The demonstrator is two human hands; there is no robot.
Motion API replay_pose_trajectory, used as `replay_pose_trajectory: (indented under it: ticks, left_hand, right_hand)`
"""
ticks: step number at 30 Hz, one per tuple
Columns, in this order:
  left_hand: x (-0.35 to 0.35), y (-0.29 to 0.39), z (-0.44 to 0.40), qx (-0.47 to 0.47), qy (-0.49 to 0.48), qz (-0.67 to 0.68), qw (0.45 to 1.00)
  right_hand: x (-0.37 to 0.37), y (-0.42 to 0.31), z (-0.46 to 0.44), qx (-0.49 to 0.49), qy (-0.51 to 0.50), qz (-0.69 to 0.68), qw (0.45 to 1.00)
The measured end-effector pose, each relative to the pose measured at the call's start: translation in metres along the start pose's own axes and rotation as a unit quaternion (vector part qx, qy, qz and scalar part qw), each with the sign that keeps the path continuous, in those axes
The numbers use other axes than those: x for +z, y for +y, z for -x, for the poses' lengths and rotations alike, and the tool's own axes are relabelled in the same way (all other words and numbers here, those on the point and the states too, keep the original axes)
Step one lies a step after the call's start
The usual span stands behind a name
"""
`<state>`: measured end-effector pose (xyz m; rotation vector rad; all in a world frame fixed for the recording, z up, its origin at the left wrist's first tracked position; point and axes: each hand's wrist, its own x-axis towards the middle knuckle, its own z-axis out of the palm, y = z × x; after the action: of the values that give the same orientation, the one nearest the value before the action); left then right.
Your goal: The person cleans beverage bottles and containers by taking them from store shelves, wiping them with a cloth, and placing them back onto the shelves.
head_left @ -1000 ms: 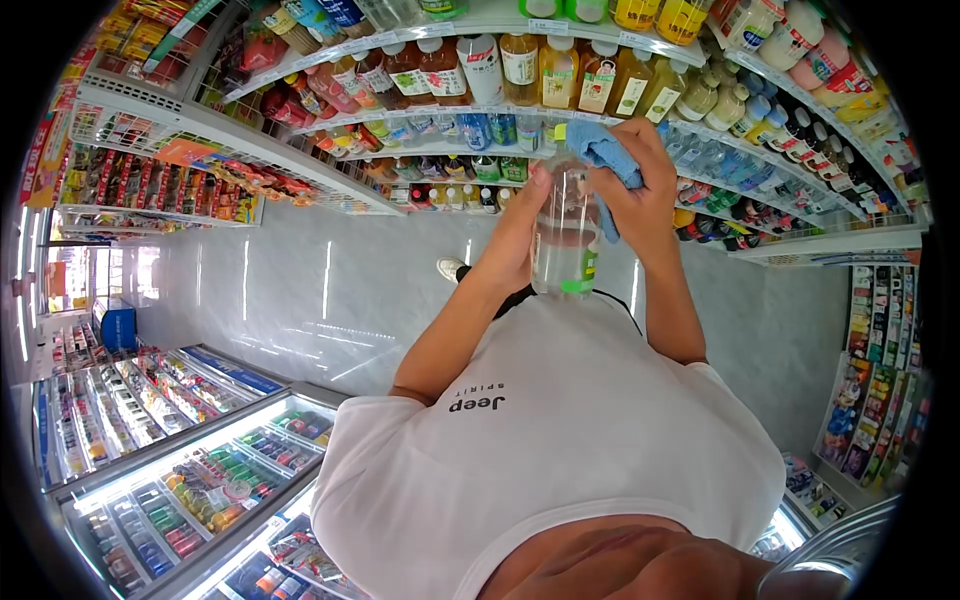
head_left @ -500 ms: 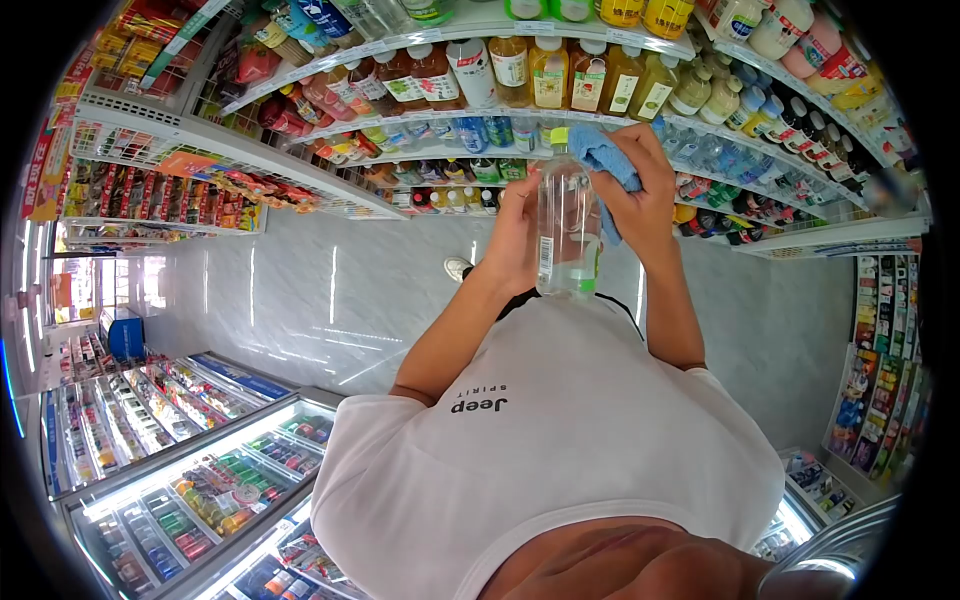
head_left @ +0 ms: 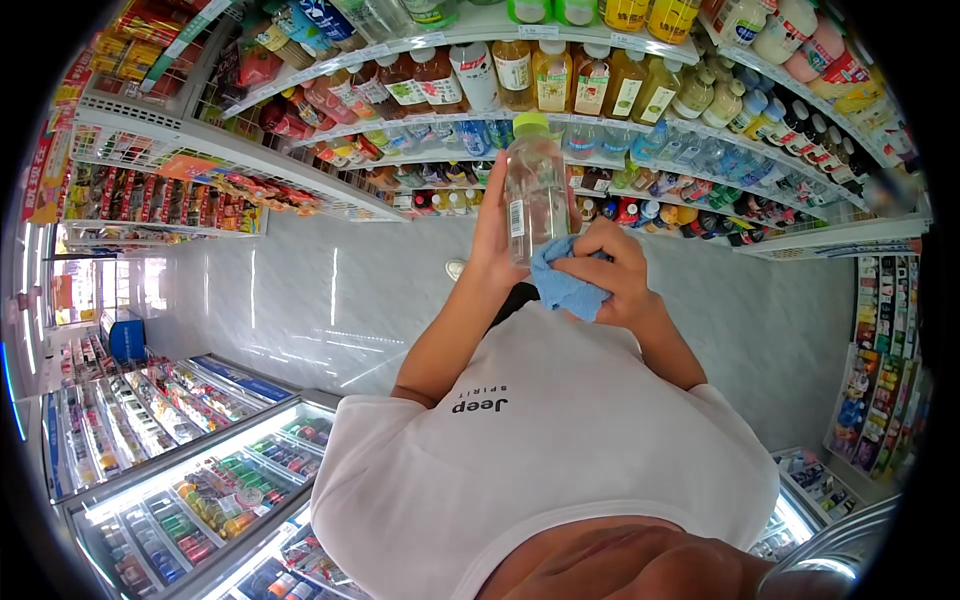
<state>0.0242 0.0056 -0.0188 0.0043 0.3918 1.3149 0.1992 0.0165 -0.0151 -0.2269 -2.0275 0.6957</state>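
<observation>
A clear plastic bottle [head_left: 537, 190] with a yellow-green cap stands nearly upright in front of my chest. My left hand [head_left: 490, 225] is wrapped round its side, next to a small barcode label; some of the fingers are hidden behind it. In my right hand [head_left: 618, 268] is a bunched blue cloth [head_left: 566, 280], pressed against the bottle's lower end and covering its base. The fingers of that hand are bent over the cloth.
Curved shelves of drink bottles [head_left: 512, 75] rise in front of me, with lower rows behind the bottle. Snack racks [head_left: 160, 195] stand at the left. A lit glass-topped chiller [head_left: 210, 490] is at the lower left. Grey tiled floor [head_left: 300, 290] lies below.
My right hand has moved the blue cloth from the bottle's cap end down to its base. The bottle has shifted slightly left and its cap end now looks nearer the camera.
</observation>
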Motion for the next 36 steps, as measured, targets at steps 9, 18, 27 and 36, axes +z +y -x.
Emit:
replay_pose_trajectory:
  ticks: [9,18,27,36]
  left_hand:
    - [0.006,-0.003,0.012,0.053,0.039,-0.226,0.972]
    - [-0.007,-0.008,0.007,0.145,0.013,-0.345,0.927]
    - [0.009,-0.011,0.011,0.032,0.048,-0.122,0.991]
    - [0.011,-0.001,-0.001,0.057,-0.021,-0.115,0.992]
  right_hand:
    - [-0.011,0.023,-0.051,0.120,0.068,0.118,0.983]
    - [-0.018,0.051,-0.062,0.124,0.117,0.101,0.980]
    - [-0.017,0.026,-0.024,0.053,0.040,0.100,0.993]
    - [-0.010,0.003,-0.011,-0.035,0.001,0.023,0.999]
